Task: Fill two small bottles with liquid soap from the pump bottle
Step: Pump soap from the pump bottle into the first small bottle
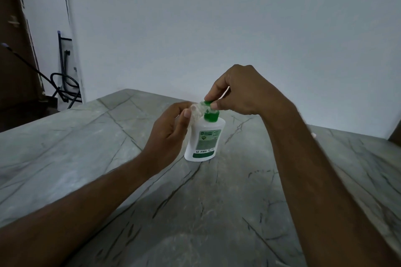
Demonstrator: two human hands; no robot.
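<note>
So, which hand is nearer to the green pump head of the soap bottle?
The right hand. Its fingertips pinch the green pump head from above. The left hand is just beside it on the left, holding a small clear bottle up at the nozzle.

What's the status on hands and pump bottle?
Left hand holds small clear bottle at the spout. Right hand grip on green pump head. Pump bottle upright on counter. Nothing in the way.
</note>
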